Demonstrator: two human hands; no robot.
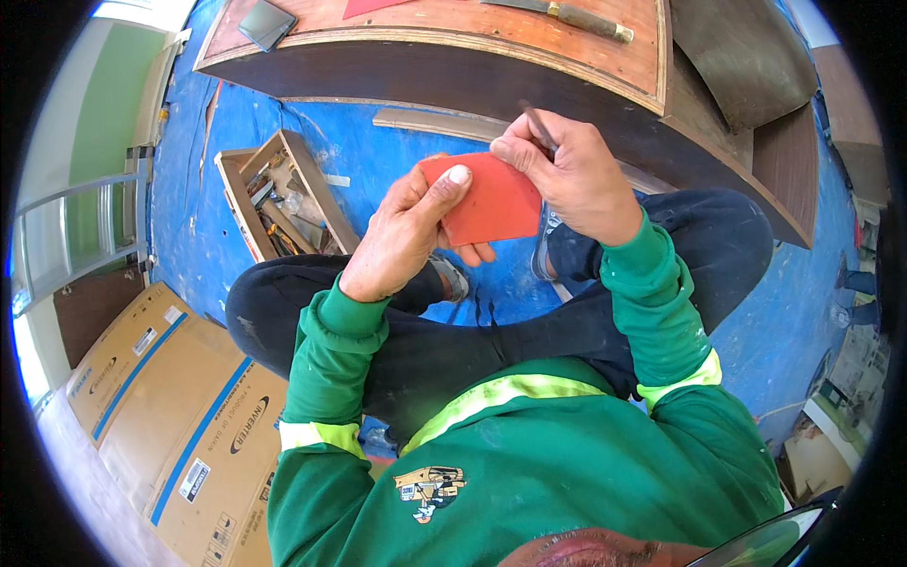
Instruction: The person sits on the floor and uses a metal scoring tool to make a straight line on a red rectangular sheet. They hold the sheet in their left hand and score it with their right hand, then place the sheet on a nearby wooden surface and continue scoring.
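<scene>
My left hand (392, 231) is closed on a small red sheet (496, 210), thumb on top and fingers beneath. The sheet is flat with angled corners; I cannot tell whether it is sandpaper or another thin material. My right hand (590, 180) is closed at the sheet's upper right edge. A slim dark stick-like tool (537, 123) pokes up between its thumb and fingers; its lower part is hidden by the hand. Both hands are above my crossed legs, in front of the long wooden cabinet (425, 76).
On the cabinet's top lie a wooden-handled blade tool (590, 21), another red piece (370, 6) and a dark flat phone-like object (266, 24). A wooden tray (304, 165) of tools sits on the blue floor sheet (189, 213). Cardboard boxes (213, 406) lie left, below a metal ladder (80, 194).
</scene>
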